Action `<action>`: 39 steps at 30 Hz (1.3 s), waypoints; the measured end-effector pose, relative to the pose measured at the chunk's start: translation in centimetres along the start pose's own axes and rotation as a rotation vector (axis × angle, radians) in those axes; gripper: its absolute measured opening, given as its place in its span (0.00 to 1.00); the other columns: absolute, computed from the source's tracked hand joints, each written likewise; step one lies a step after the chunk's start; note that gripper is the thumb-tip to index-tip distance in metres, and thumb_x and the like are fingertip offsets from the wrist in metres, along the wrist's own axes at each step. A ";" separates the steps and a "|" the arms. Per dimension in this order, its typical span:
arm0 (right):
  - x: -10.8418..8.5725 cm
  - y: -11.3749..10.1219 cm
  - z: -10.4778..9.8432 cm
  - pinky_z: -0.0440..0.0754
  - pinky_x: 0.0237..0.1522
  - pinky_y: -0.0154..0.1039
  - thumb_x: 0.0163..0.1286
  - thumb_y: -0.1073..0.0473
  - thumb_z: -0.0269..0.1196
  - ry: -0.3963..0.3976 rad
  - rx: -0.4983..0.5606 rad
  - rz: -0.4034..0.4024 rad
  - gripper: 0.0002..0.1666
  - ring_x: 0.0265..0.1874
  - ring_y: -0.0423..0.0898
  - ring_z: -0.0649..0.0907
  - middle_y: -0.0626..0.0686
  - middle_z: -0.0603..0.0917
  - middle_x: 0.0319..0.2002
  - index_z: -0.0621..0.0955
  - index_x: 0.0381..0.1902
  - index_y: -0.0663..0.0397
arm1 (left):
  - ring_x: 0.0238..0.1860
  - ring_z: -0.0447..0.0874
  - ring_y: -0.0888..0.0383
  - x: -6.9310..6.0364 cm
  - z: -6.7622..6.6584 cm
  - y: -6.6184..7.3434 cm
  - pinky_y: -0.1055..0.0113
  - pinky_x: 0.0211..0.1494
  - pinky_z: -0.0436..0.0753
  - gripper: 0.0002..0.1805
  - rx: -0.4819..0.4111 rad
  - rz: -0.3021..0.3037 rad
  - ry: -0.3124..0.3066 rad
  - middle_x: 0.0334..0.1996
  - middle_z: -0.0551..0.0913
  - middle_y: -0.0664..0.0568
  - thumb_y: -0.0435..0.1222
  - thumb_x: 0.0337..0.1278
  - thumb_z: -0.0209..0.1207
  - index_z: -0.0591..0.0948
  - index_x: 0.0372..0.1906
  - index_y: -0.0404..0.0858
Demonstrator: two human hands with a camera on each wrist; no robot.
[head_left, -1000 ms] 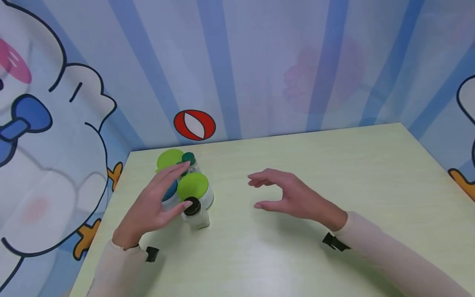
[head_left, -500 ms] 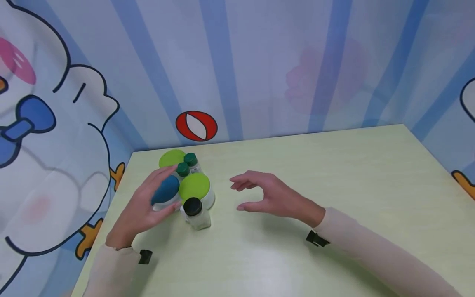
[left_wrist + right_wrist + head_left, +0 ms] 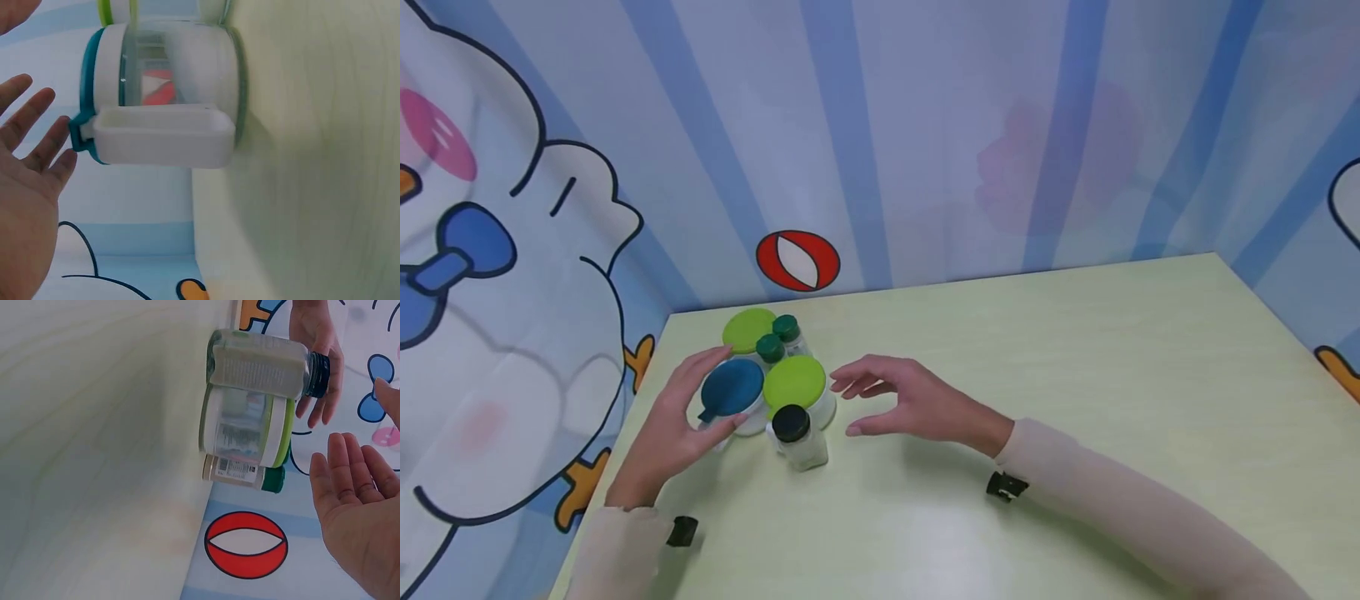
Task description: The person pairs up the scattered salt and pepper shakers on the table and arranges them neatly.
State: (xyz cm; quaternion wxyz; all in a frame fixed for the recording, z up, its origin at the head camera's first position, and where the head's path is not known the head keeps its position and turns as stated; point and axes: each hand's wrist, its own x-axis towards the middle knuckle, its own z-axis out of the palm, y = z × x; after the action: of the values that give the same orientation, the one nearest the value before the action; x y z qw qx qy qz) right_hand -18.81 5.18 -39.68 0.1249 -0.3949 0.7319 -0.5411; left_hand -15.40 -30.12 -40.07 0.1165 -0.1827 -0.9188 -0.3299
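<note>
A canister with a blue lid (image 3: 732, 388) stands at the left of a cluster of containers, and its white handle (image 3: 162, 137) faces the left wrist camera. Around its left side is my left hand (image 3: 662, 437), fingers spread; contact cannot be made out. Beside it stands a canister with a lime-green lid (image 3: 794, 383), in front of which is a glass jar with a black cap (image 3: 801, 440). To the right of these two, my right hand (image 3: 913, 402) hovers with fingers loosely bent and thumb apart, holding nothing. In the right wrist view its fingers (image 3: 350, 475) are extended.
Behind stand another lime-green-lidded canister (image 3: 749, 330) and two small bottles with dark green caps, one of them a spice bottle (image 3: 787, 328) at the back. The pale wooden table (image 3: 1075, 350) meets a printed curtain (image 3: 925, 150) at its far edge.
My right hand has moved left, up close to the containers. My left hand has drawn slightly left and down, uncovering the blue lid. The containers stay in place.
</note>
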 end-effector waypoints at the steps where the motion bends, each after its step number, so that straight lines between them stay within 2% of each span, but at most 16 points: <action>1: 0.2 0.0 0.2 0.80 0.62 0.46 0.61 0.54 0.76 -0.003 0.012 0.002 0.36 0.55 0.41 0.83 0.45 0.82 0.58 0.77 0.66 0.45 | 0.74 0.61 0.42 -0.1 0.1 -0.3 0.26 0.64 0.67 0.48 -0.004 -0.011 0.001 0.75 0.65 0.47 0.37 0.52 0.75 0.64 0.78 0.48; 5: 1.2 0.3 1.4 0.80 0.62 0.43 0.61 0.56 0.76 -0.017 0.041 0.014 0.35 0.56 0.38 0.82 0.46 0.81 0.60 0.77 0.66 0.48 | 0.74 0.60 0.40 -0.3 0.4 -1.2 0.25 0.65 0.66 0.48 -0.022 -0.071 -0.004 0.75 0.63 0.45 0.40 0.54 0.74 0.62 0.78 0.47; 7: 1.6 0.4 1.9 0.79 0.63 0.45 0.61 0.57 0.76 -0.028 0.054 0.014 0.35 0.57 0.39 0.82 0.47 0.81 0.61 0.77 0.66 0.47 | 0.74 0.59 0.39 -0.3 0.7 -1.6 0.25 0.65 0.66 0.48 -0.033 -0.110 -0.018 0.75 0.62 0.44 0.41 0.56 0.73 0.61 0.79 0.47; 12: 2.5 0.8 3.1 0.77 0.65 0.54 0.62 0.59 0.75 -0.058 0.099 0.005 0.35 0.60 0.49 0.81 0.49 0.80 0.62 0.76 0.66 0.49 | 0.74 0.57 0.35 -0.2 1.2 -1.9 0.26 0.65 0.66 0.48 -0.038 -0.200 -0.058 0.76 0.58 0.41 0.45 0.60 0.70 0.57 0.80 0.47; 15: 2.8 1.1 3.6 0.77 0.65 0.55 0.63 0.59 0.74 -0.076 0.113 0.012 0.35 0.61 0.52 0.80 0.48 0.80 0.63 0.76 0.67 0.50 | 0.73 0.57 0.35 0.0 1.3 -2.0 0.27 0.66 0.66 0.47 -0.036 -0.217 -0.071 0.76 0.58 0.40 0.45 0.61 0.69 0.57 0.80 0.46; 18: 3.1 1.1 4.0 0.77 0.65 0.54 0.64 0.58 0.73 -0.096 0.107 0.030 0.35 0.62 0.51 0.80 0.47 0.80 0.63 0.75 0.68 0.52 | 0.73 0.57 0.35 0.1 1.4 -2.0 0.27 0.67 0.66 0.46 -0.037 -0.227 -0.084 0.75 0.58 0.39 0.44 0.62 0.68 0.56 0.80 0.44; 24: 3.5 0.8 4.4 0.79 0.64 0.51 0.64 0.57 0.74 -0.092 0.047 0.034 0.37 0.58 0.41 0.81 0.47 0.80 0.63 0.75 0.69 0.53 | 0.73 0.53 0.35 0.1 1.1 -2.0 0.27 0.67 0.65 0.47 -0.014 -0.262 -0.128 0.76 0.56 0.39 0.43 0.62 0.67 0.54 0.80 0.44; 30: 3.7 0.6 4.6 0.82 0.59 0.51 0.63 0.56 0.75 -0.086 -0.016 0.027 0.35 0.51 0.34 0.82 0.46 0.83 0.57 0.77 0.67 0.52 | 0.72 0.51 0.32 -0.2 0.8 -1.9 0.26 0.64 0.69 0.49 0.013 -0.302 -0.195 0.75 0.53 0.35 0.47 0.63 0.65 0.50 0.81 0.46; 39: 3.6 0.8 4.6 0.85 0.53 0.47 0.63 0.53 0.75 -0.114 -0.094 -0.028 0.28 0.47 0.35 0.80 0.43 0.80 0.49 0.83 0.61 0.46 | 0.71 0.53 0.30 -0.3 0.7 -2.0 0.30 0.64 0.72 0.48 -0.016 -0.332 -0.211 0.73 0.54 0.33 0.46 0.62 0.66 0.53 0.80 0.42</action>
State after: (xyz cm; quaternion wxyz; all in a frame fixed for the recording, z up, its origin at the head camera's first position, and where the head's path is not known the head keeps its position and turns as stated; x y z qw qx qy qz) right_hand -18.71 -0.53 -41.24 0.1401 -0.4407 0.7427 -0.4843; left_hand -16.03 -31.13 -41.80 -0.0381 -0.0633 -0.9407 -0.3310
